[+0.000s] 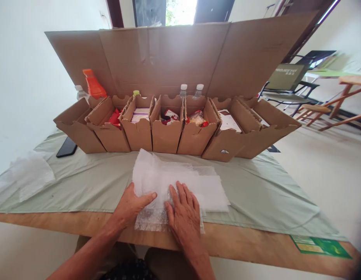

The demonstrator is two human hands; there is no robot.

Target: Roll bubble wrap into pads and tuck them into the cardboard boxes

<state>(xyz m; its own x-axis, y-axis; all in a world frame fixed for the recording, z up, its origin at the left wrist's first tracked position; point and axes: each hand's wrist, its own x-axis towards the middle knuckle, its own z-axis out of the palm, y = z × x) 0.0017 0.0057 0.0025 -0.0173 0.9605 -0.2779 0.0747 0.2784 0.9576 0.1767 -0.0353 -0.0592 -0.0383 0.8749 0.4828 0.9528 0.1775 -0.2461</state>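
Note:
Both my hands lie on a stack of white foam wrapping sheets (168, 177) at the near edge of the table. My left hand (130, 204) rests flat on the sheets' left side, thumb stretched out to the right. My right hand (183, 212) presses flat, fingers spread, on a piece of clear bubble wrap (152, 217) that lies on the sheets near the table's edge. Neither hand grips anything.
A row of open cardboard boxes (165, 128) with packets inside stands behind the sheets, before a tall cardboard flap. Bottles, one orange (93, 83), stand at the back. A black phone (66, 147) and more white sheets (28, 175) lie left. Chairs stand right.

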